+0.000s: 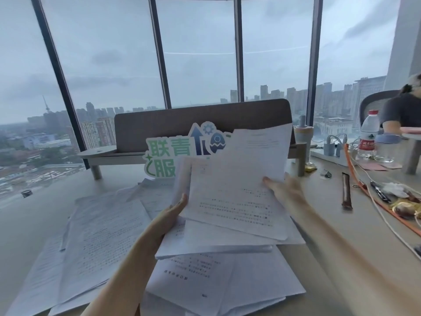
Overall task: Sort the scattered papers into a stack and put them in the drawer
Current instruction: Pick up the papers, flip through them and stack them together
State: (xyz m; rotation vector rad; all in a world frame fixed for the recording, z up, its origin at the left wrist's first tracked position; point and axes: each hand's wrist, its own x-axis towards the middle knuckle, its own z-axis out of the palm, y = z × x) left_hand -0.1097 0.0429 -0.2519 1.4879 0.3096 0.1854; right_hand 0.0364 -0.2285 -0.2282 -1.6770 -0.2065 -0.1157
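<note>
My left hand [175, 209] and right hand [281, 187] pinch a messy bunch of papers [230, 201] above the desk [27, 224]. Loose sheets could slip out. I see no drawer.

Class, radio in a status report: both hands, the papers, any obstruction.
Left hand and right hand grip a raised bundle of papers. More loose sheets lie scattered on the desk. No drawer in view.

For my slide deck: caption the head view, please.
Both hands, left hand and right hand, lift papers above scattered sheets.
</note>
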